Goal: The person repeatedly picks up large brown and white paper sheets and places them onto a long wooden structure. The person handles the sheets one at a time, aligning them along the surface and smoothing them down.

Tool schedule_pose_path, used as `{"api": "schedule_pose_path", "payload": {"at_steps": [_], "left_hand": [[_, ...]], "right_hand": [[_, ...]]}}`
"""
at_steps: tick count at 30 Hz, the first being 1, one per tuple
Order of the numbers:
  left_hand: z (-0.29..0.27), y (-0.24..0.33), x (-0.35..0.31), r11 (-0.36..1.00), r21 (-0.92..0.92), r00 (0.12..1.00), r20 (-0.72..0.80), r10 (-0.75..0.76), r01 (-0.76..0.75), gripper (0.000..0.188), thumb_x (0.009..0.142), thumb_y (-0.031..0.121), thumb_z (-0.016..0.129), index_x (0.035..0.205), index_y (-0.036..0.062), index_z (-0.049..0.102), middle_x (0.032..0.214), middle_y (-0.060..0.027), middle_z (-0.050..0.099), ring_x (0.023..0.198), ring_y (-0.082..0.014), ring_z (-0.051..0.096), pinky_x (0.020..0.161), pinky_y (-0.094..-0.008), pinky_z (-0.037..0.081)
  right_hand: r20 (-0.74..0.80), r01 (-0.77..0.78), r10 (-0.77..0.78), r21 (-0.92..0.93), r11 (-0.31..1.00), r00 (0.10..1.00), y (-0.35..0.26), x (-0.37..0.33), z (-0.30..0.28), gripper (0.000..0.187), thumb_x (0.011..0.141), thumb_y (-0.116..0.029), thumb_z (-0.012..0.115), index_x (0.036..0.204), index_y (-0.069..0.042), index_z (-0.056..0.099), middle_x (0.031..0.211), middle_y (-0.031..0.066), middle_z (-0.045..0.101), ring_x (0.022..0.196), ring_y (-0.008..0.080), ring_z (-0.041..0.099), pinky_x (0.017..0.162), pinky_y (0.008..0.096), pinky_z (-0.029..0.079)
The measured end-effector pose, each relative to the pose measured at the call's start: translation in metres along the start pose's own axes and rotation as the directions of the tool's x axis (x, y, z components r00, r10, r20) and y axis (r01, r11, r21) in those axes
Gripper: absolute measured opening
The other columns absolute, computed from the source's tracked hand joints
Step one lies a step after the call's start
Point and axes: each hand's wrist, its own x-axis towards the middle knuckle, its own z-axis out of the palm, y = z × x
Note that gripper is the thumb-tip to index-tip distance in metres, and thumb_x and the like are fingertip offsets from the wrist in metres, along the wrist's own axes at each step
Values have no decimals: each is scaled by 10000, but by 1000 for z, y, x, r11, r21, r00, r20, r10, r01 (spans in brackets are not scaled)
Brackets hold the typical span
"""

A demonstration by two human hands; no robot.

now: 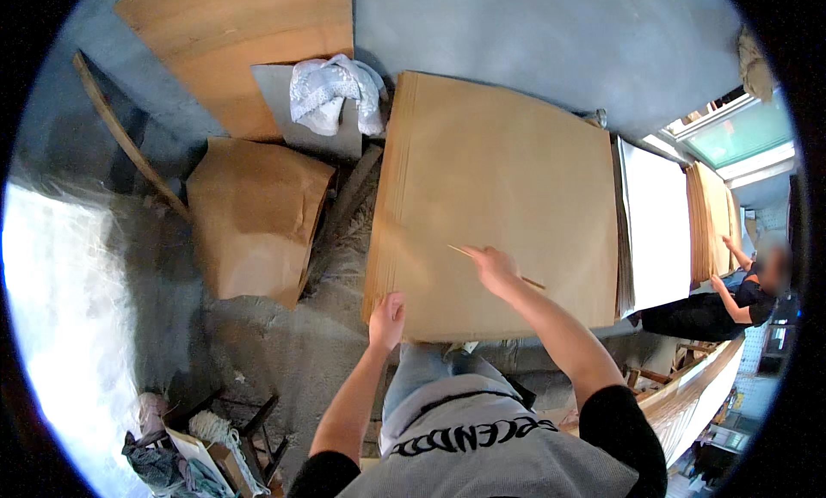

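A large stack of brown paper sheets lies before me, its left edge fanned into thin steps. My right hand is closed round a thin wooden stick and hovers over or rests on the top sheet; which, I cannot tell. One pointed end of the stick shows beyond the fingers, the other behind the hand. At the near left corner of the stack, my left hand is closed with its fingers curled in against the sheet edges. Whatever those fingers pinch is hidden.
Right of the stack stand a white sheet pile and another brown pile, where a co-worker reaches in. A paper-covered bundle sits left on the floor. A patterned cloth hangs over a grey board. Clutter fills the lower left.
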Motion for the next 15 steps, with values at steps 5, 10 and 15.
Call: {"api": "schedule_pose_path", "payload": {"at_steps": [5,10,15], "left_hand": [[-17,-25,-13,883,-449,978,-86,-192,134,134,825,33,505,957,32,528,838,-49,570,780,-113,557,684,-241,453],[-53,-78,-64,567,-749,839,-29,-543,341,101,833,11,477,918,34,527,793,-42,559,692,-104,525,600,-227,445],[-75,-133,-138,538,-764,717,-146,-682,356,64,836,38,484,884,40,526,699,-44,556,583,-92,496,468,-225,407]], "right_hand": [[26,166,-164,-150,975,986,-79,120,3,400,820,-79,423,1153,-281,515,821,126,558,742,265,572,607,364,467],[-57,261,-278,-206,943,959,-49,149,29,333,849,-135,431,1143,-258,529,747,115,556,662,251,572,565,367,465],[78,93,-75,-258,962,994,21,127,-12,330,833,-117,435,1096,-266,567,731,108,590,690,277,594,606,384,483]]}}
